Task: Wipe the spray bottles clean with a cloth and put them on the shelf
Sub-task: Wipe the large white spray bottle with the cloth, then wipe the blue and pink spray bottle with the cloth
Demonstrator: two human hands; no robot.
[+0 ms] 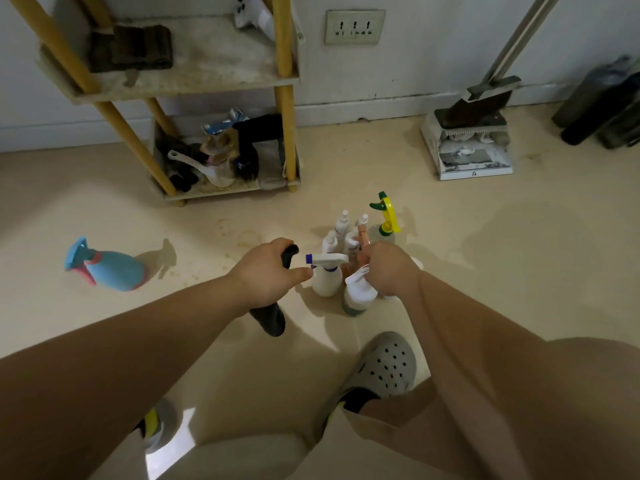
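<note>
Several spray bottles stand grouped on the floor [349, 233] in front of me. My right hand [389, 268] grips the head of a white spray bottle [356, 296] at the front of the group. Beside it stands a white bottle with a blue-tipped trigger [327, 278]. A yellow-and-green trigger bottle [386, 216] stands at the back. My left hand [270, 275] holds a dark cloth [270, 318] that hangs below the fist. A blue and pink spray bottle [110, 266] sits apart on the floor at left. The yellow-legged shelf [194, 81] stands against the wall.
The shelf's upper board holds a dark folded cloth [131, 46]; its bottom board is cluttered with brushes and a scoop [214, 157]. A broom and dustpan [471, 140] lean on the wall at right, with dark rolls [602, 105] beyond. My grey clog [384, 368] is close to the bottles.
</note>
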